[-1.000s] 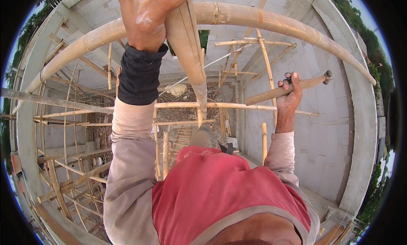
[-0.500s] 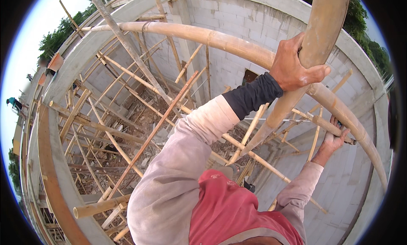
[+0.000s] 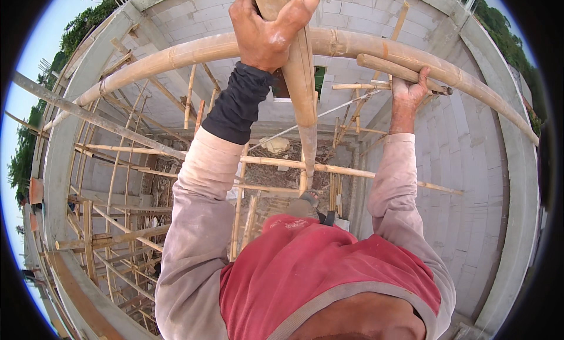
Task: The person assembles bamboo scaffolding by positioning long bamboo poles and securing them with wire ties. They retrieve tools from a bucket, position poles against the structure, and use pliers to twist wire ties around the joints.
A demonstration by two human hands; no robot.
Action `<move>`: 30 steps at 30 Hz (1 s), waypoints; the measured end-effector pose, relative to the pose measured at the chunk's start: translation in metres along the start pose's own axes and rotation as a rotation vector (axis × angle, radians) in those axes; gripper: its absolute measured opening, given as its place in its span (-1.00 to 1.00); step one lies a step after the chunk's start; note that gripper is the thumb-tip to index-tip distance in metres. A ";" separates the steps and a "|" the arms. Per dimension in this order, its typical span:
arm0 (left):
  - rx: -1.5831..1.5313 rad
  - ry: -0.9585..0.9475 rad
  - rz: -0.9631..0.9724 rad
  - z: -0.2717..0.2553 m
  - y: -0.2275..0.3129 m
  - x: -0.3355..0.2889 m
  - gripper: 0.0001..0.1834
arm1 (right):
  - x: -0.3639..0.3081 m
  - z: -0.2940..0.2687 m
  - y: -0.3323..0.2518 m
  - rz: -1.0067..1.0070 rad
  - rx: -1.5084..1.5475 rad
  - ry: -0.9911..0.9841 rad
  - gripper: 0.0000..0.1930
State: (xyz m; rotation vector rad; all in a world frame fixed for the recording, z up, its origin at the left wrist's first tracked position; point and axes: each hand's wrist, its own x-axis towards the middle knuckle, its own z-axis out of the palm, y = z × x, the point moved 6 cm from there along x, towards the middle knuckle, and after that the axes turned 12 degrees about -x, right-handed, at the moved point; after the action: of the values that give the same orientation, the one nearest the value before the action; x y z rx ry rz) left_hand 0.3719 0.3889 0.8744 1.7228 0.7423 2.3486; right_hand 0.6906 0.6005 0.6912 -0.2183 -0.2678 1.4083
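Note:
My left hand (image 3: 267,31), with a black cuff at the wrist, is closed round a thick upright bamboo pole (image 3: 302,87), its thumb across the front. That pole crosses a long horizontal bamboo pole (image 3: 194,53), which looks bowed and spans the view. To the right, my right hand (image 3: 409,93) is closed on a short round wooden stick (image 3: 382,64) with a dark end, held against the horizontal pole's near side. The fingers of this hand are partly hidden behind the stick.
Below me are thin bamboo scaffold poles (image 3: 335,168) and rubble-strewn ground (image 3: 270,175). Pale block walls (image 3: 446,181) with concrete beams (image 3: 517,205) surround the space. A grey slanting pole (image 3: 106,119) crosses at left, and an orange container (image 3: 36,191) sits by the left beam.
My view has swung round, so the upright pole and my left hand now appear farther left and the pole looks more vertical. Both hands keep their holds.

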 end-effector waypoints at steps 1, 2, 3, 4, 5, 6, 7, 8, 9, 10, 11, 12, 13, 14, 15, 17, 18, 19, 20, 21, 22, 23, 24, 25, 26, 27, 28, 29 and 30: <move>-0.032 -0.002 0.082 -0.009 -0.013 -0.004 -0.53 | -0.005 0.004 -0.005 -0.006 -0.009 -0.008 -0.37; -0.008 -0.046 0.067 0.006 -0.010 0.002 -0.52 | -0.012 0.006 -0.010 0.009 -0.013 -0.008 -0.36; -0.019 -0.100 0.057 0.031 -0.001 0.007 -0.51 | -0.011 0.000 -0.016 -0.004 -0.058 -0.041 -0.34; -0.032 -0.073 -0.004 0.027 0.001 0.005 -0.49 | -0.010 0.002 -0.011 -0.013 -0.036 -0.041 -0.34; -0.048 -0.040 -0.068 0.024 -0.002 0.002 -0.46 | -0.004 -0.003 0.000 -0.012 -0.012 -0.056 -0.36; -0.056 -0.006 -0.127 0.021 0.000 0.000 -0.43 | 0.002 -0.005 0.013 -0.004 0.019 -0.072 -0.38; -0.063 0.031 -0.116 0.008 -0.002 0.001 -0.36 | 0.005 -0.004 0.024 0.002 0.052 -0.094 -0.40; -0.043 0.033 -0.112 0.004 -0.003 0.002 -0.34 | 0.001 0.002 0.027 0.008 0.063 -0.097 -0.45; -0.073 0.040 -0.109 0.003 -0.006 0.002 -0.35 | -0.006 0.008 0.027 0.027 0.059 -0.091 -0.45; -0.102 0.049 -0.107 0.007 -0.009 0.003 -0.35 | -0.007 0.006 0.019 0.015 0.068 -0.093 -0.46; -0.107 0.037 -0.114 0.009 -0.011 0.003 -0.35 | -0.007 0.006 0.015 0.027 0.077 -0.098 -0.46; -0.104 0.027 -0.119 0.011 -0.013 0.005 -0.35 | -0.006 0.006 0.008 0.009 0.085 -0.099 -0.46; -0.087 0.029 -0.128 0.010 -0.015 0.003 -0.34 | -0.008 0.005 0.007 0.009 0.088 -0.098 -0.46; -0.091 0.030 -0.113 0.012 -0.014 0.004 -0.34 | -0.008 0.004 0.007 0.015 0.096 -0.097 -0.46; -0.091 0.031 -0.097 0.016 -0.013 0.005 -0.34 | -0.005 0.005 0.005 0.005 0.097 -0.109 -0.45; -0.057 0.038 -0.084 0.014 -0.008 0.002 -0.34 | -0.005 0.003 0.011 0.021 0.102 -0.125 -0.44; -0.035 0.035 -0.081 0.016 -0.007 0.003 -0.34 | -0.003 0.000 0.012 0.011 0.090 -0.101 -0.44; 0.007 0.041 -0.078 0.014 -0.001 0.003 -0.33 | -0.005 0.002 0.016 0.022 0.081 -0.079 -0.43; 0.013 0.028 -0.086 0.016 0.001 0.002 -0.33 | -0.004 0.001 0.017 0.031 0.064 -0.057 -0.43; 0.032 0.019 -0.093 0.020 0.003 0.001 -0.33 | 0.004 -0.004 0.014 0.011 0.071 -0.104 -0.44; 0.035 0.016 -0.095 0.019 0.002 0.000 -0.35 | 0.001 -0.003 0.013 -0.024 0.024 -0.085 -0.43; 0.034 0.008 -0.100 0.023 -0.001 0.000 -0.36 | 0.003 -0.008 0.006 0.010 0.037 -0.083 -0.36; -0.040 0.019 -0.073 0.027 0.004 0.002 -0.40 | -0.004 -0.002 0.001 0.010 0.018 -0.056 -0.37; -0.097 0.043 -0.055 0.032 0.010 0.002 -0.46 | -0.001 -0.003 -0.003 0.034 0.021 -0.072 -0.39; -0.017 0.005 -0.007 0.031 0.011 0.003 -0.46 | -0.006 0.000 -0.006 -0.005 -0.004 -0.054 -0.39; 0.054 -0.035 0.030 0.028 0.010 0.003 -0.45 | -0.008 0.002 -0.005 -0.002 -0.011 -0.033 -0.39; 0.063 -0.047 0.035 0.027 0.007 0.001 -0.45 | -0.009 0.000 -0.008 -0.016 -0.026 -0.011 -0.40; 0.067 -0.063 0.045 0.028 0.007 0.002 -0.44 | -0.008 0.000 -0.007 -0.002 -0.015 -0.006 -0.40; 0.067 -0.062 0.055 0.024 0.008 0.002 -0.46 | -0.008 -0.001 -0.005 0.008 -0.006 -0.001 -0.40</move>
State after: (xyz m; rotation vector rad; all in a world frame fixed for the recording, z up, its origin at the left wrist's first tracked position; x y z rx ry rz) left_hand 0.3947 0.3904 0.8851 1.8565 0.7814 2.3189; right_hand 0.6947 0.5918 0.6915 -0.2243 -0.2721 1.4154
